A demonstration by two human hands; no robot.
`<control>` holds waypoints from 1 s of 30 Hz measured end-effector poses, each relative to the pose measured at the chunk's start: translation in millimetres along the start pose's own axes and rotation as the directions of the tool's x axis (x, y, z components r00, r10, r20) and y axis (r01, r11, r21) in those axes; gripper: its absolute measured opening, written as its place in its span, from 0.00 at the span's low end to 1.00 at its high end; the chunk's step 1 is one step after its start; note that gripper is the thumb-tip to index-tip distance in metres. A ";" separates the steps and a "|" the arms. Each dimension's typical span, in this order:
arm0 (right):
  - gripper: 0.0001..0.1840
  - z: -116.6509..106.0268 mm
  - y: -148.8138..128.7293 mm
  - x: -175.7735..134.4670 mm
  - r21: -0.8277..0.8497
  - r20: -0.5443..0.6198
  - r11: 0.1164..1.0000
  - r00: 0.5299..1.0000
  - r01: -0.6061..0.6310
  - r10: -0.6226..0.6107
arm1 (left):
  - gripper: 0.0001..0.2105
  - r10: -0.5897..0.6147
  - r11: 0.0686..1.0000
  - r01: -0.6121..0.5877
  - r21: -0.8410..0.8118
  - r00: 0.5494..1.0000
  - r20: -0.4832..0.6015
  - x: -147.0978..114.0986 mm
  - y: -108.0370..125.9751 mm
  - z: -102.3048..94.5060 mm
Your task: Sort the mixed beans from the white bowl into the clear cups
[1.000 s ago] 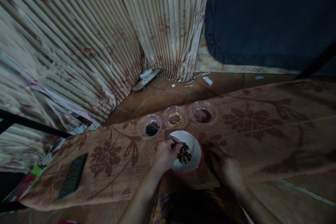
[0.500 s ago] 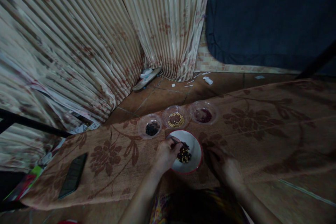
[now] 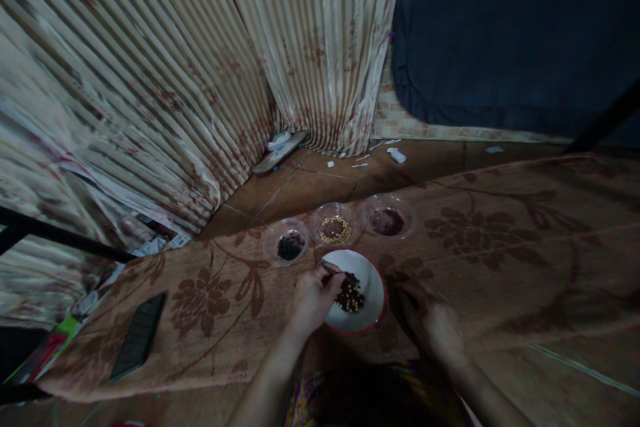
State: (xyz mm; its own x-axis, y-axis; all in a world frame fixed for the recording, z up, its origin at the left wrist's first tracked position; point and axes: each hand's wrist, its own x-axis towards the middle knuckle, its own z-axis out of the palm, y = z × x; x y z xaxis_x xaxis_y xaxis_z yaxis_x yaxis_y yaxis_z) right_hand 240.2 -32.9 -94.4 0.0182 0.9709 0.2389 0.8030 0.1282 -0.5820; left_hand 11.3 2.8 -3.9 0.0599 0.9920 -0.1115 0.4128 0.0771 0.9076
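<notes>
While the left hand [image 3: 313, 295] pinches a slim tool [image 3: 329, 269], the bowl [image 3: 371, 293] holds beans [image 3: 352, 295].

Looks like somebody's home, pretty lived-in tbh. Got long striped, flowery curtains [image 3: 315, 47] hanging to a brown tiled floor [image 3: 280, 195] with white scraps [image 3: 396, 155] lying about, plus a flower-patterned cloth [image 3: 475, 273] with a phone [image 3: 139, 335] on it. Can't tell which room, though.

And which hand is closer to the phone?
The left hand. It is over the bowl's left edge, to the right of the phone; the right hand is farther away, past the bowl's right side.
</notes>
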 end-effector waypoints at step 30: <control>0.16 -2.2 -2.5 0.7 -0.013 -0.005 1.000 1.000 0.005 -0.005 | 0.09 0.064 0.993 -0.074 0.092 0.992 0.107 2.3 10.4 -17.9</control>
State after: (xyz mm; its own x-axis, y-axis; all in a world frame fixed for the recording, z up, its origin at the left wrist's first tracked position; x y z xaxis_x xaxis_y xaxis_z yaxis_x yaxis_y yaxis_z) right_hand 239.6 -33.0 -91.1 0.0177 0.9692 0.2458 0.8109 0.1299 -0.5706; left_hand -0.6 7.7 12.6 0.1835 0.9783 -0.0958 0.4887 -0.0062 0.8724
